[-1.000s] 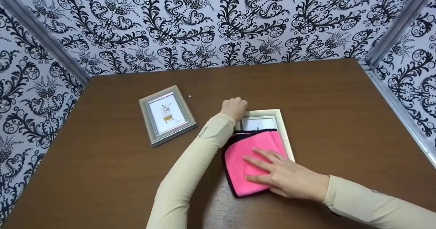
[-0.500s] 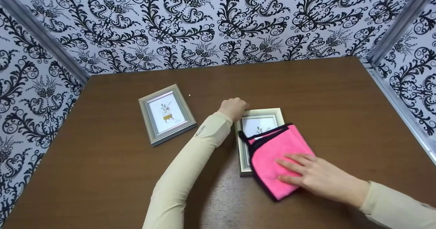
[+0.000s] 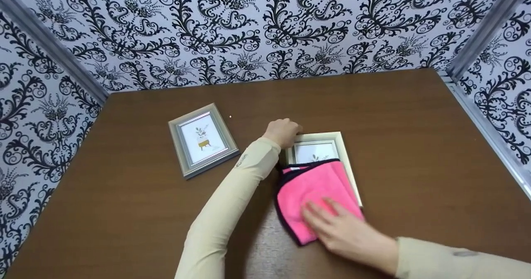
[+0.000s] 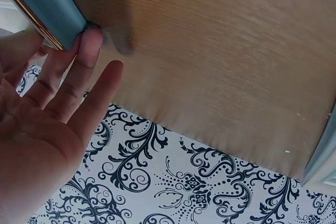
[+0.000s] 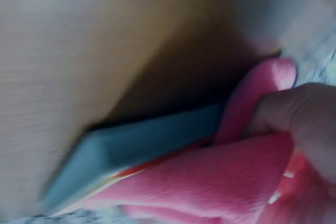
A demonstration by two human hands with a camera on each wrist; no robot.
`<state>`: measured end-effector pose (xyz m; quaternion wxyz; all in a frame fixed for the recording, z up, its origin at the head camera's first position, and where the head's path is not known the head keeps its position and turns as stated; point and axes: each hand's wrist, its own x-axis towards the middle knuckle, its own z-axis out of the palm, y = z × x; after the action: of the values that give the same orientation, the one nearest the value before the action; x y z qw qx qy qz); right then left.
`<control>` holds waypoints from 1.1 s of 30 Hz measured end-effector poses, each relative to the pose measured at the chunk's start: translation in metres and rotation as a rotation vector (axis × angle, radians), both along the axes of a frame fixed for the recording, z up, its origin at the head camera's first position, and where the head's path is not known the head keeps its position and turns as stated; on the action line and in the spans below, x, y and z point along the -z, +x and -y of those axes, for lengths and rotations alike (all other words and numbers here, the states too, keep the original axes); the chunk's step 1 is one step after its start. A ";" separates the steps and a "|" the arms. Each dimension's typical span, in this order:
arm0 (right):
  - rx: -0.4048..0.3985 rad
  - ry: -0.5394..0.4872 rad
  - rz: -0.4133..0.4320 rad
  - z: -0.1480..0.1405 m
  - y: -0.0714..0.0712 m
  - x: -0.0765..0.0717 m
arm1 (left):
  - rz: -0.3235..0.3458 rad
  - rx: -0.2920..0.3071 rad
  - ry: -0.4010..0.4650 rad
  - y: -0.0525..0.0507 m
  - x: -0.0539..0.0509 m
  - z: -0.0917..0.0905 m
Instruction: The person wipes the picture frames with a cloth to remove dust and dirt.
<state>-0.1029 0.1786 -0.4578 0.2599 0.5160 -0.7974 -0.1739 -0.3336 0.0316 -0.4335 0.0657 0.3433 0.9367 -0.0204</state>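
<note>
In the head view my left hand (image 3: 283,132) holds the far left corner of a pale picture frame (image 3: 350,169). The left wrist view has the fingers (image 4: 90,45) of that hand under the frame's blue-grey edge (image 4: 44,6). A pink cloth (image 3: 319,188) with black trim covers the frame's near part and overhangs its left side. My right hand (image 3: 346,231), slightly blurred, presses on the cloth with fingers extended. In the right wrist view, its thumb (image 5: 283,111) lies against the pink cloth beside the frame's side. Part of the plant print (image 3: 317,152) shows above the cloth.
A second picture frame (image 3: 203,140), with a plant print, lies tilted on the brown table (image 3: 124,212) to the left. Patterned black-and-white walls (image 3: 265,30) with metal corner posts enclose the back and sides.
The right hand slid the cloth right and toward me, baring the frame's left side, then brought it back left over the near part. The left hand stays at its corner.
</note>
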 end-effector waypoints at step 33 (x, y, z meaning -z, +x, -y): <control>0.172 -0.233 0.166 -0.091 0.033 0.001 | -0.002 0.051 -0.034 0.003 -0.006 0.000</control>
<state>-0.0701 0.2696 -0.4585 0.2354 0.4251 -0.8720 -0.0588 -0.3303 0.0315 -0.4275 0.0699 0.3661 0.9272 -0.0383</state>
